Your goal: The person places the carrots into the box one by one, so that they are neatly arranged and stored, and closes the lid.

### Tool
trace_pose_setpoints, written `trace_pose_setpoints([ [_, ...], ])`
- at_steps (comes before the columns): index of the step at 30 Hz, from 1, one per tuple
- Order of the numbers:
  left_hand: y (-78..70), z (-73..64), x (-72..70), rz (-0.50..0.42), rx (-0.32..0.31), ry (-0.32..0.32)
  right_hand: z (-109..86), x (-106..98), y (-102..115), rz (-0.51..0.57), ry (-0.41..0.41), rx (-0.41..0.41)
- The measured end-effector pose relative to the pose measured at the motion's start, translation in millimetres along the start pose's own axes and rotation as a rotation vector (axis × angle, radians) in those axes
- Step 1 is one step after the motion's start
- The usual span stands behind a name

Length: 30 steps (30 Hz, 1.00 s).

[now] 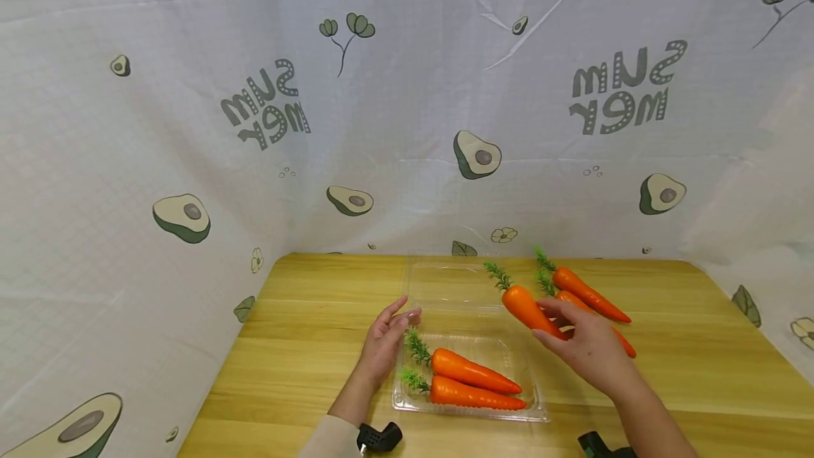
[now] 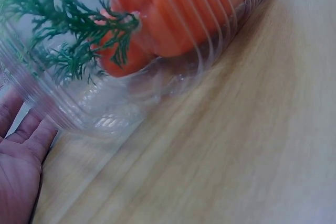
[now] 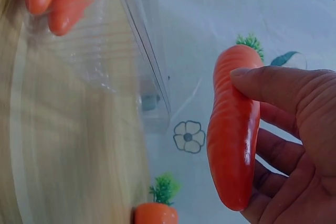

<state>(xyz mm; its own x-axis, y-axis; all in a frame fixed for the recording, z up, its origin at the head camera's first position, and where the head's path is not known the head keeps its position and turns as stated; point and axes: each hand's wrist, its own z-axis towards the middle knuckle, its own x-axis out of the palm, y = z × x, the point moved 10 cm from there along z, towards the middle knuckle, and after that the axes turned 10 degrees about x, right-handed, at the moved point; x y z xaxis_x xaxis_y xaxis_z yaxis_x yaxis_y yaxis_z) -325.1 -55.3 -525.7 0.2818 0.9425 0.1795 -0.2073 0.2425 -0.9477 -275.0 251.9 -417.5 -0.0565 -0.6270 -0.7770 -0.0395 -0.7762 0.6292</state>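
My right hand (image 1: 591, 348) pinches an orange toy carrot (image 1: 526, 308) with a green leafy top, raised above the container's right back corner. In the right wrist view the thumb and fingers press either side of this carrot (image 3: 233, 140). A clear plastic clamshell container (image 1: 539, 412) stands open on the table, its lid (image 1: 445, 283) laid back. Two carrots lie side by side inside, a rear one (image 1: 473, 371) and a front one (image 1: 477, 394), leaves to the left. My left hand (image 1: 380, 345) is at the container's left side, fingers extended; contact is unclear.
Two more carrots lie on the wooden table (image 1: 305, 345) at the right: a far one (image 1: 591, 294) and a nearer one (image 1: 626, 345) partly hidden by my right hand. A white cloth (image 1: 407, 104) with avocado prints hangs behind and beside the table.
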Motion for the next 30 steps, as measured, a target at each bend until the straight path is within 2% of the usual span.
trace_pose_setpoints([
  [6,0.3,-0.2,-0.7,-0.001,0.001,-0.004,-2.1,8,10,0.005,-0.007,-0.028],
  [13,0.7,0.6,-1.3,0.002,0.004,-0.005,-3.1,19,15,0.007,0.034,-0.009],
  [19,2.0,0.3,-2.0,-0.013,-0.007,-0.01,-4.7,27,21,0.013,0.04,-0.025],
  [30,-0.4,0.6,0.2,-0.02,-0.006,-0.001,-8.0,43,27,0.056,0.114,-0.02],
])
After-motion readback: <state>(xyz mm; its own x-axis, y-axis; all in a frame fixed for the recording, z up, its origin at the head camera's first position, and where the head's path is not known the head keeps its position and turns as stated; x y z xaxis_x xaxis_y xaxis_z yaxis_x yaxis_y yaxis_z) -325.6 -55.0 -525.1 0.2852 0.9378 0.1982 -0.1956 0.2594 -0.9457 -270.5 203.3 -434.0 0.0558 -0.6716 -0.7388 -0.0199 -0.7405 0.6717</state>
